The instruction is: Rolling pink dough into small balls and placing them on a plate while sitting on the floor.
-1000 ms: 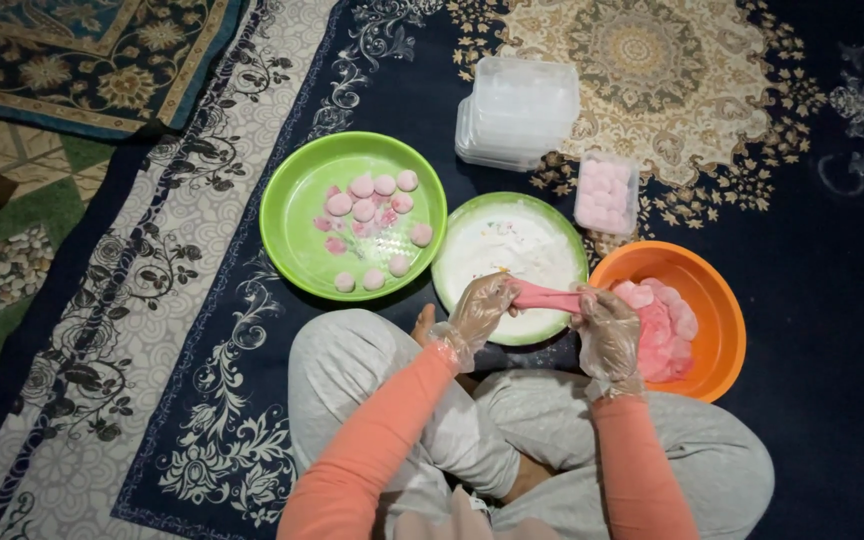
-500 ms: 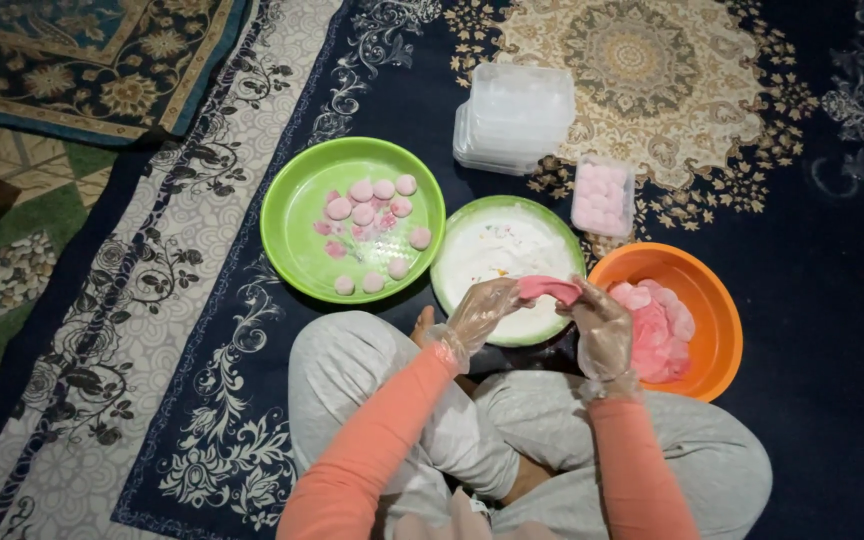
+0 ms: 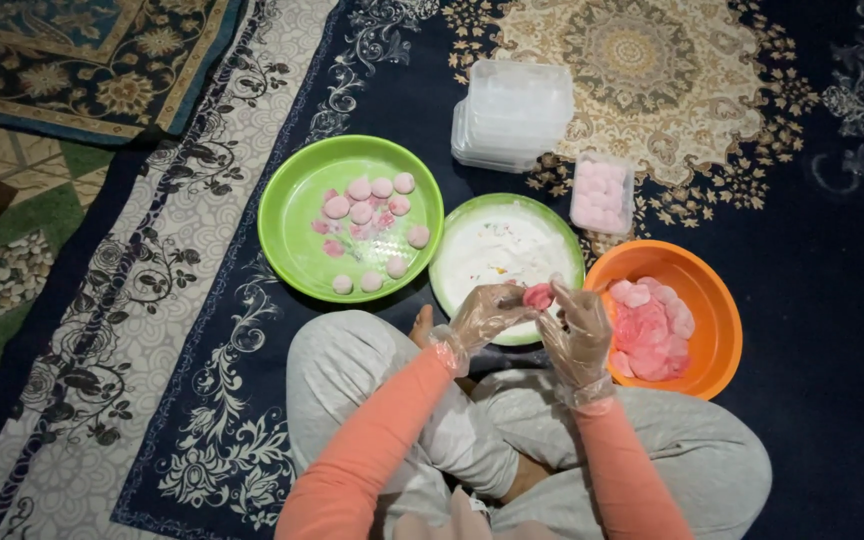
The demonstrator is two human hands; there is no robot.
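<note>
I see both arms bent inward over my crossed legs, orange sleeves to the wrists. My left hand (image 3: 484, 315) and right hand (image 3: 577, 330), in clear gloves, meet fingertip to fingertip, pinching closed.

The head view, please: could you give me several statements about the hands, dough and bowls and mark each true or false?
1. Both the left hand and right hand pinch the pink dough piece. True.
2. The orange bowl is empty. False: it holds pink dough.
3. The large green plate carries round pink balls. True.
4. The clear containers are scattered singly. False: they sit stacked.
</note>
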